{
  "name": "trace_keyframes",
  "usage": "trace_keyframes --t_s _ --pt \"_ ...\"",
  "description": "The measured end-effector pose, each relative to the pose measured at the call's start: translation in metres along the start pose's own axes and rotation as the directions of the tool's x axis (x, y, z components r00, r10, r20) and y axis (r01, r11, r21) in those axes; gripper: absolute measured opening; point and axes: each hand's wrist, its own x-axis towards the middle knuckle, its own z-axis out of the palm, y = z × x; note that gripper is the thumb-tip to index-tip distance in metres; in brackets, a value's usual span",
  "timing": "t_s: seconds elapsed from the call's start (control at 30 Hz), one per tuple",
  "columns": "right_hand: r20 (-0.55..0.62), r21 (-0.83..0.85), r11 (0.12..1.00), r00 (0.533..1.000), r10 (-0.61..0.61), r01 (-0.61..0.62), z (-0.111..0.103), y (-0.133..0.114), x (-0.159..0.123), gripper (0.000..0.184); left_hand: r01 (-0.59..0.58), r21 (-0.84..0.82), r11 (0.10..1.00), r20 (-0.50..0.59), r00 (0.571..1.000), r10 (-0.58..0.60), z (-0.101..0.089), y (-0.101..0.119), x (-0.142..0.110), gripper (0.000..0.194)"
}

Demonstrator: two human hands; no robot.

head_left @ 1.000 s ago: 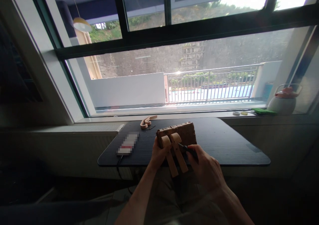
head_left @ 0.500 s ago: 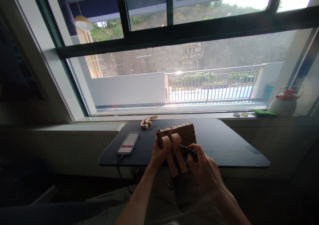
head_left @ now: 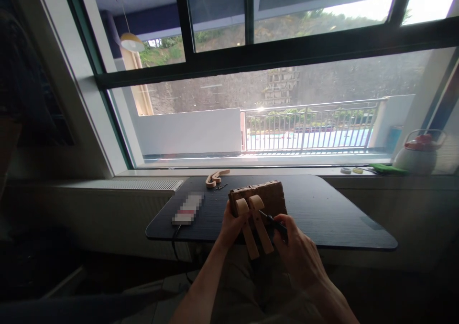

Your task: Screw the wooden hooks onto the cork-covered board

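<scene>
My left hand (head_left: 232, 226) grips the left side of a brown wooden block (head_left: 274, 197), tilted up at the table's near edge. Two pale wooden hooks (head_left: 263, 231) lie side by side against the block's face, curved ends up and straight ends hanging below it. The left thumb presses on the left hook. In my right hand (head_left: 296, 243) is a screwdriver (head_left: 274, 222) with a dark handle. Its thin shaft points up and left, and the tip meets the right hook near its upper part. Whether a screw sits under the tip is too small to tell.
On the dark table (head_left: 333, 219), more wooden hooks (head_left: 215, 178) lie at the back left beside several small screws (head_left: 221, 187). A blurred-out device (head_left: 188, 209) with a cable is at the left. A white kettle (head_left: 418, 156) and a green item (head_left: 387, 169) stand on the windowsill.
The whole view has shifted slightly, with the scene now a little lower and to the right. Both hands keep their holds, and the screwdriver tip stays at the right hook.
</scene>
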Motion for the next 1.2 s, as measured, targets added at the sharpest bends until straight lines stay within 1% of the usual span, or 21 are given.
trace_keyframes --t_s 0.2,0.33,0.5,0.7,0.83,1.07,1.2 --pt "0.004 0.032 0.999 1.0 0.02 -0.021 -0.002 -0.002 0.002 0.021 0.031 -0.017 0.999 -0.007 0.999 -0.031 0.002 0.005 -0.001 0.052" --pt "0.012 0.031 0.999 1.0 0.019 -0.019 -0.002 -0.004 0.003 0.021 0.021 -0.002 1.0 -0.023 1.0 -0.021 0.001 0.002 0.0 0.05" --pt "0.035 0.017 0.999 0.998 0.046 -0.047 -0.001 -0.008 0.002 0.021 0.016 0.0 1.0 -0.016 1.0 -0.016 0.0 0.0 0.001 0.048" --pt "0.038 0.03 0.998 0.998 0.045 -0.046 -0.002 -0.013 0.007 0.022 0.013 0.004 1.0 -0.005 1.0 -0.012 -0.002 -0.001 0.003 0.046" --pt "0.032 0.018 0.998 0.998 0.056 -0.056 -0.002 -0.017 0.01 0.022 0.021 -0.001 1.0 -0.007 1.0 -0.021 -0.003 -0.004 0.005 0.046" --pt "0.058 0.018 0.995 0.993 0.1 -0.102 0.002 -0.018 0.008 0.023 0.046 -0.011 0.999 -0.033 0.998 -0.046 -0.003 -0.006 0.006 0.048" --pt "0.057 0.018 0.996 0.994 0.09 -0.091 0.001 -0.018 0.01 0.023 0.048 -0.016 0.999 -0.043 0.998 -0.048 -0.002 -0.006 0.005 0.047"
